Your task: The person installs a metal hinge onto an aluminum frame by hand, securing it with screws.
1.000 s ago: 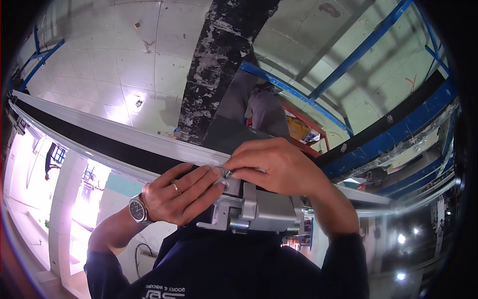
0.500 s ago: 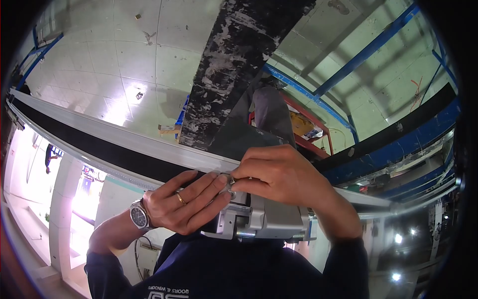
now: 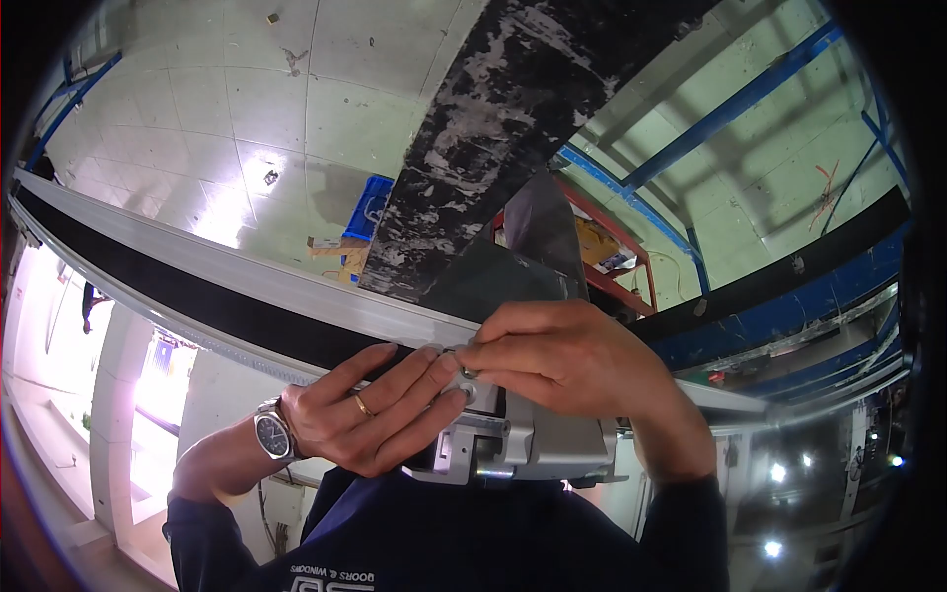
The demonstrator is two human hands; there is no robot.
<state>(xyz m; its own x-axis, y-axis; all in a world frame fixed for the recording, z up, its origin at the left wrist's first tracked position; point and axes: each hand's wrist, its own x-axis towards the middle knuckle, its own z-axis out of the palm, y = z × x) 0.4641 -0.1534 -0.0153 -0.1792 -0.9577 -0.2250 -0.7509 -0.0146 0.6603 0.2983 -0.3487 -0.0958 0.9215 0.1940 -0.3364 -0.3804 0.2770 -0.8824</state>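
Silver metal hinge hardware (image 3: 562, 441) sits against the long white profile (image 3: 296, 279), close to my chest. My left hand (image 3: 370, 414), wearing a ring and a wristwatch, lies over the left part of the hinge. Its fingers are together, their tips on a small rounded silver piece; the thumb is hidden underneath. From the right, my right hand (image 3: 552, 355) pinches at that same spot, thumb and index finger together beside the left fingertips. Whatever is between them is too small and too covered to make out.
A scuffed black beam (image 3: 464, 148) runs away ahead of me. Past the profile are a blue crate (image 3: 369, 207), a red metal frame (image 3: 646, 281) and blue bars (image 3: 730, 109) over the pale floor. A black-and-blue padded rail (image 3: 789, 286) lies at the right.
The right fingers have turned and closed in slightly at the pinch point. My left hand stays on the hinge. The view has shifted a little, showing more of the blue crate.
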